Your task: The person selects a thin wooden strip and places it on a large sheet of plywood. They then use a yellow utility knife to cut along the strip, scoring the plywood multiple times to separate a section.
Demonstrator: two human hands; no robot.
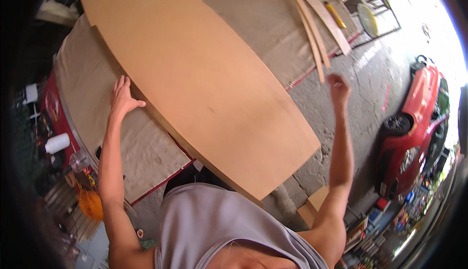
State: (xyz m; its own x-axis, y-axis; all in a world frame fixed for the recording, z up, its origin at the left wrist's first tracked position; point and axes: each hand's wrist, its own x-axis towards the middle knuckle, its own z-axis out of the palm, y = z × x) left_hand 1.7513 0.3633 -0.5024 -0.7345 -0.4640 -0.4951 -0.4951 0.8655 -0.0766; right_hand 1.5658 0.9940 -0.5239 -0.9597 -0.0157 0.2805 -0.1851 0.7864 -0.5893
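Observation:
A long tan wooden panel [195,69] with a thick edge lies slantwise across the cloth-covered table, its near end reaching toward my body. My left hand [125,98] is open at the panel's left edge, fingers stretched forward and thumb spread out toward the board. To the right of the panel, my right hand [339,89] is raised with its fingers curled in. Whatever it may hold is hidden. Just beyond that hand are the near ends of several thin wooden strips [308,22], which lie on the far right part of the table.
A yellow-handled tool [335,15] lies by the strips. A red car [414,127] is parked on the concrete floor at right. A white bottle [57,143] and an orange coil [90,204] are at left. Wooden pieces [312,205] sit below my right arm.

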